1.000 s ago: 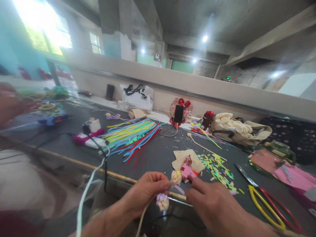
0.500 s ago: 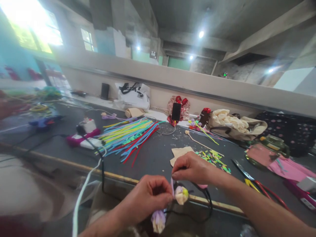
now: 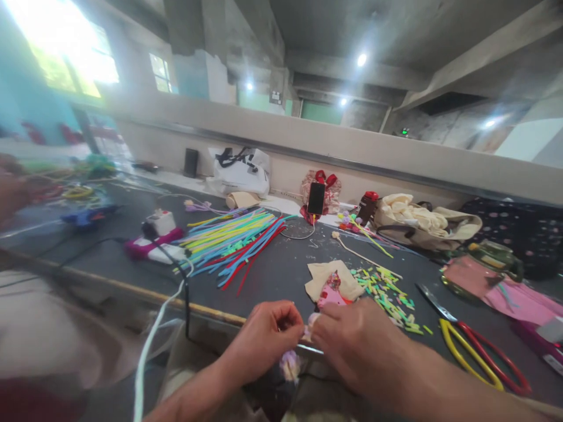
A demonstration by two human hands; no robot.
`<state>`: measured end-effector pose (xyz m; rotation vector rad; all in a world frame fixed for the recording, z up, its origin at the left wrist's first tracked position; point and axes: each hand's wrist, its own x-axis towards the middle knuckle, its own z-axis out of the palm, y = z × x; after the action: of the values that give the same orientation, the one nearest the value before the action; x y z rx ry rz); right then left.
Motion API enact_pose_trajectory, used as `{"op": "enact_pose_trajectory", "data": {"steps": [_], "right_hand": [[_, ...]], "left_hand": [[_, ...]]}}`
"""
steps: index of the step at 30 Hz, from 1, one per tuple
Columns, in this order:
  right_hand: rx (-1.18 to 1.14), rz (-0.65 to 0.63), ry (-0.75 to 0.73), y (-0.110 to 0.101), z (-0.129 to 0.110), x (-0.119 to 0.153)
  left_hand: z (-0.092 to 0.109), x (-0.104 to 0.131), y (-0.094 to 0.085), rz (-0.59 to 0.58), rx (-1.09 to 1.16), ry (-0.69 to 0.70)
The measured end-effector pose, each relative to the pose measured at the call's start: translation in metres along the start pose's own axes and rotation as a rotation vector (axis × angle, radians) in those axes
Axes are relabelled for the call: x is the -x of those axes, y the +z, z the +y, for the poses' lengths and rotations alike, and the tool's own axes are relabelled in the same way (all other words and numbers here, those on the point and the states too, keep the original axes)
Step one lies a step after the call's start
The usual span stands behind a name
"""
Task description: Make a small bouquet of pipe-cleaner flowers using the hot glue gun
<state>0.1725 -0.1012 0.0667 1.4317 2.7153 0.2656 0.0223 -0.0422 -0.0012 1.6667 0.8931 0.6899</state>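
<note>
At the table's near edge both my hands are close together. My left hand (image 3: 269,335) is closed in a pinch, thumb against forefinger, at a small lilac and cream fuzzy piece (image 3: 309,328). My right hand (image 3: 358,340) has its fingers curled round the other side of that piece and hides most of it. Below my left hand hangs a lilac and cream fuzzy tuft (image 3: 289,366), blurred. Just beyond my right hand, a pink object with a red-speckled tip (image 3: 331,293) rests by a beige sheet (image 3: 314,275); its lower part is hidden.
Coloured pipe cleaners (image 3: 237,240) lie in a bundle ahead. Cut bits (image 3: 389,299) are scattered at right, beside large scissors (image 3: 470,346). A phone (image 3: 315,199) stands at the back. On the left are a power strip (image 3: 162,249) and a white cable (image 3: 149,346).
My right hand has come down and nearer, now covering the yellow and cream tuft and the lilac strip. The beige sheet and pink object show more. My left hand stays pinched.
</note>
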Motion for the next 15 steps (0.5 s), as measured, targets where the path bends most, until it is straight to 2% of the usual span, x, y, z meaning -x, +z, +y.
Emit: {"op": "enact_pose_trajectory", "data": {"steps": [2,4,7,9,12,15], "right_hand": [[-0.104,0.004,0.031,-0.006,0.015,-0.010],[-0.362,0.006,0.101,-0.003,0.032,-0.018],[-0.768,-0.091,0.208,0.012,0.047,-0.021],[-0.903,-0.105,0.271,0.025,0.045,-0.018],[-0.903,-0.054,0.372,0.044,0.029,-0.005],[-0.706,0.056,0.338,0.055,0.006,0.007]], "left_hand": [[0.000,0.003,-0.002,-0.049,-0.051,-0.002],[0.002,0.005,-0.005,-0.098,-0.019,-0.028],[0.003,0.009,-0.008,-0.142,0.176,-0.085],[0.003,0.010,-0.008,-0.137,0.333,-0.121],[0.001,0.007,-0.005,-0.058,0.472,-0.131],[0.001,-0.001,0.000,0.035,0.426,-0.102]]}}
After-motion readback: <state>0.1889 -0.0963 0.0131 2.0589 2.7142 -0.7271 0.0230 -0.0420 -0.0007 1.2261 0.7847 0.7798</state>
